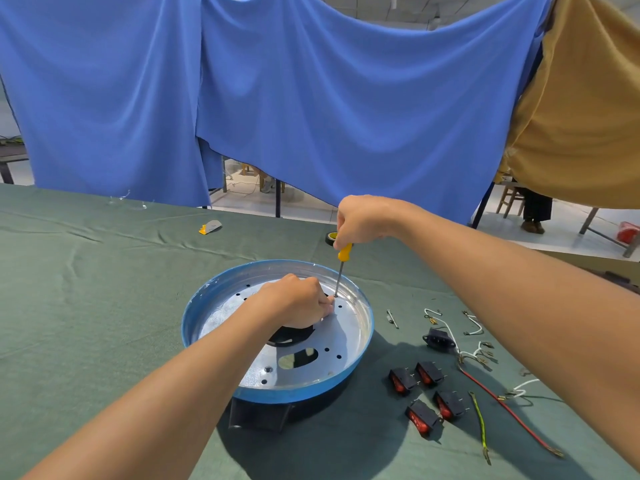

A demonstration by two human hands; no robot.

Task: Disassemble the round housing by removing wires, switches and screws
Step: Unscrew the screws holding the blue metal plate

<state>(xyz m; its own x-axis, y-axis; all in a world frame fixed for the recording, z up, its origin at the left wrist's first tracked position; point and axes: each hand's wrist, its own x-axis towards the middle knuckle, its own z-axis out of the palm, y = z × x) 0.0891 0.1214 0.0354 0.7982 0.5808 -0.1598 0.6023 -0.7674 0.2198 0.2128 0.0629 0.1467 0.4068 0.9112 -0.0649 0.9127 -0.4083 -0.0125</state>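
The round housing (360, 344), blue-rimmed with a perforated silver inner plate, sits on the green cloth at centre. My right hand (360, 220) grips the yellow handle of a screwdriver (341, 270) held upright, its tip on a screw (335, 296) at the far side of the plate. My left hand (301, 301) rests inside the housing, its fingertips pinching at the screw beside the tip. Several removed black switches with red rockers (426, 396) lie to the right of the housing, with a black socket (437, 338) and loose white, red and green-yellow wires (498, 403).
A roll of tape (331, 238) lies behind the housing and a yellow-grey scraper (210, 226) further back left. A small metal part (392, 319) lies right of the housing. Blue and tan cloths hang behind the table.
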